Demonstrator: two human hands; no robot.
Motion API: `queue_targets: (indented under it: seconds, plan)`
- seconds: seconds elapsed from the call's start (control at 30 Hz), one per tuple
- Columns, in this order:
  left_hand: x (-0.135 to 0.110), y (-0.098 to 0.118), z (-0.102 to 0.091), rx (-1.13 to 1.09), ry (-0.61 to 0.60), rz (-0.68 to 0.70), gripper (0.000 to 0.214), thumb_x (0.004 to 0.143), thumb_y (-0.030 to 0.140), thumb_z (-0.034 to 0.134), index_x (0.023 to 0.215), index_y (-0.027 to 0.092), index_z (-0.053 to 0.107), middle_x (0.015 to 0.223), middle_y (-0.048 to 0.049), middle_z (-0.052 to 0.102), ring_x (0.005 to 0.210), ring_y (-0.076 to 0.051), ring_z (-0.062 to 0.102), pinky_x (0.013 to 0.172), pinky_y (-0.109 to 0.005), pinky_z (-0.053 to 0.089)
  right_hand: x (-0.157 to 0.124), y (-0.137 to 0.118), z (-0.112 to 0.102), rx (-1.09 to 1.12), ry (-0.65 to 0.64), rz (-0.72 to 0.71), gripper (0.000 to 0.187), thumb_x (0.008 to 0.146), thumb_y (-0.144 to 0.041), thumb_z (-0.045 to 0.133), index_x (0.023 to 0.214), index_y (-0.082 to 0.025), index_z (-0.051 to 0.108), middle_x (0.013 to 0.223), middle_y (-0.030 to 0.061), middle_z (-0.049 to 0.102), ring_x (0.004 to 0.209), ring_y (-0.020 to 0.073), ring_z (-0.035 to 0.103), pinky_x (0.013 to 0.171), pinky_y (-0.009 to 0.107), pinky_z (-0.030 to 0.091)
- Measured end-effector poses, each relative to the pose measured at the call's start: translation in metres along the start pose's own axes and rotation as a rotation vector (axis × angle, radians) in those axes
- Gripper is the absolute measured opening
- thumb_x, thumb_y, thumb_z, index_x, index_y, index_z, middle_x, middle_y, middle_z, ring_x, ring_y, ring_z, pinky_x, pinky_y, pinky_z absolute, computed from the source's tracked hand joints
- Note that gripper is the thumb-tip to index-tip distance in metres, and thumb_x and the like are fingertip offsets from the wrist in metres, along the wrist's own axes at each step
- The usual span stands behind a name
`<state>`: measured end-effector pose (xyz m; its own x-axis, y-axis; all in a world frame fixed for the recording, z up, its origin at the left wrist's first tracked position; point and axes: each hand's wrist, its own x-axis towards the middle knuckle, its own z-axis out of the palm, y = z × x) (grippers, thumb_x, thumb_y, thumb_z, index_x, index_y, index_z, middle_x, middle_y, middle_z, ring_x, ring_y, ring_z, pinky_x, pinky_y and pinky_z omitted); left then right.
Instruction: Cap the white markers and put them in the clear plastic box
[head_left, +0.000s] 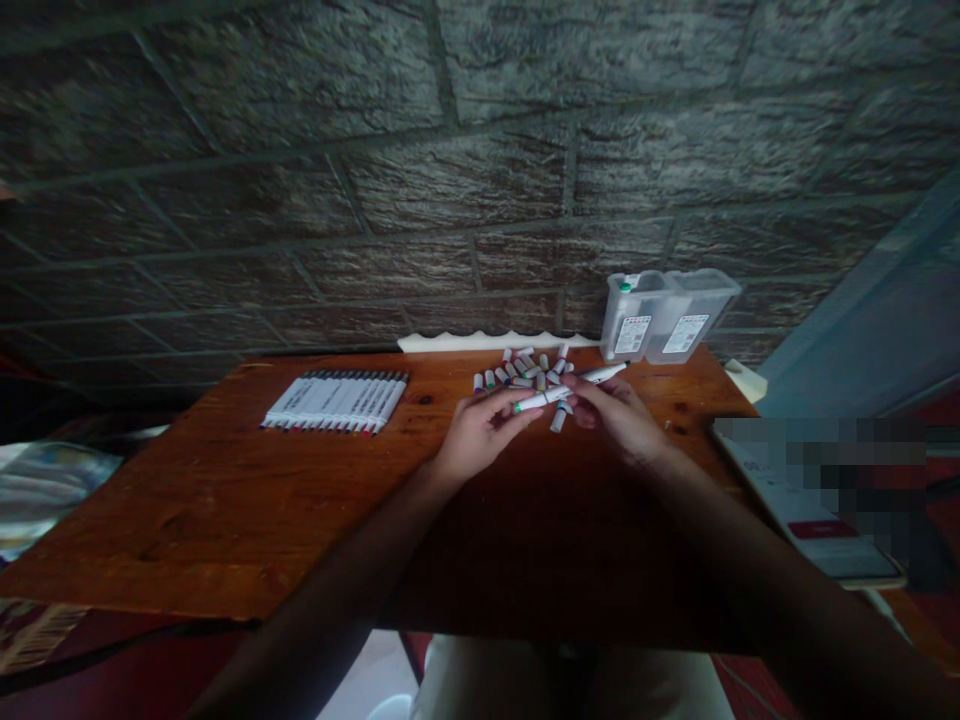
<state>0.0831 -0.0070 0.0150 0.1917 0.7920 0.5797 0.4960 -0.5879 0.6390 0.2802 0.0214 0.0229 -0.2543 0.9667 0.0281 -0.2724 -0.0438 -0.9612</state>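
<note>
Head view: our L hand (480,428) pinches the green end of a white marker (538,398) btwn thumb & fingers; our R hand (613,415) has its fingers closed on the other end. A white, dark-tipped length (607,373) pokes out past the R fingers; can't tell if it's the same piece. Marker's over the near edge of the cap pile (541,380). L of pile: row of markers (337,400), side by side. Behind pile: scalloped strip (495,343). R of pile: clear case (664,312), upright, w/ labels.
</note>
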Motion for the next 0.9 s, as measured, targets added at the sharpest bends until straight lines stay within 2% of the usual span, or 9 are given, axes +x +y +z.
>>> queue_targets:
  seconds: [0.13, 0.3, 0.47, 0.67, 0.8, 0.9]
  plan:
    - [0.0007, 0.0016, 0.0, 0.026, 0.018, 0.045, 0.025, 0.083, 0.031, 0.067, 0.105, 0.02, 0.071, 0.079, -0.0027, 0.069, 0.062, -0.011, 0.054, 0.063, -0.023, 0.045, 0.0002, 0.0005, 0.0013, -0.003, 0.017, 0.019, 0.045, 0.074, -0.063, 0.064, 0.073, -0.019, 0.063, 0.059, -0.0014, 0.057, 0.043, 0.0074, 0.038, 0.042, 0.025, 0.023]
    - [0.0015, -0.0005, 0.0013, 0.009, -0.004, 0.052, 0.025, 0.084, 0.03, 0.066, 0.106, 0.019, 0.07, 0.083, -0.0034, 0.069, 0.064, -0.011, 0.055, 0.066, -0.024, 0.046, -0.0005, 0.001, 0.0007, -0.18, 0.09, 0.024, 0.054, 0.078, -0.068, 0.056, 0.057, -0.018, 0.056, 0.05, -0.0006, 0.05, 0.041, 0.0075, 0.036, 0.041, 0.026, 0.023]
    - [0.001, 0.0041, 0.003, -0.087, -0.038, -0.022, 0.03, 0.081, 0.031, 0.069, 0.108, 0.018, 0.069, 0.096, -0.0068, 0.072, 0.07, -0.012, 0.059, 0.068, -0.025, 0.048, -0.0014, 0.0005, 0.0014, -0.088, 0.077, 0.013, 0.049, 0.074, -0.065, 0.063, 0.061, -0.018, 0.056, 0.049, -0.0032, 0.047, 0.041, 0.0072, 0.034, 0.04, 0.025, 0.021]
    - [0.0021, 0.0074, 0.0018, -0.114, -0.062, -0.126, 0.041, 0.079, 0.034, 0.071, 0.116, 0.018, 0.066, 0.072, -0.0009, 0.065, 0.061, -0.011, 0.055, 0.062, -0.023, 0.047, 0.0019, 0.0008, 0.0001, 0.037, 0.125, 0.014, 0.04, 0.071, -0.057, 0.07, 0.071, -0.018, 0.062, 0.05, -0.0048, 0.048, 0.039, 0.0069, 0.031, 0.039, 0.025, 0.018]
    - [0.003, 0.0052, 0.0014, -0.17, -0.042, -0.139, 0.036, 0.083, 0.034, 0.067, 0.114, 0.016, 0.067, 0.076, -0.0032, 0.067, 0.065, -0.012, 0.058, 0.065, -0.024, 0.047, 0.003, 0.0007, -0.001, 0.056, 0.139, 0.019, 0.038, 0.072, -0.054, 0.069, 0.066, -0.018, 0.059, 0.05, -0.0041, 0.047, 0.04, 0.0069, 0.03, 0.039, 0.025, 0.017]
    - [0.005, 0.0027, 0.0007, -0.298, -0.036, -0.206, 0.031, 0.088, 0.038, 0.06, 0.106, 0.015, 0.07, 0.075, -0.004, 0.069, 0.06, -0.01, 0.056, 0.057, -0.022, 0.045, 0.0032, 0.0007, -0.0018, 0.065, 0.147, 0.004, 0.035, 0.073, -0.052, 0.068, 0.065, -0.019, 0.057, 0.05, -0.0044, 0.045, 0.041, 0.0076, 0.029, 0.039, 0.025, 0.018]
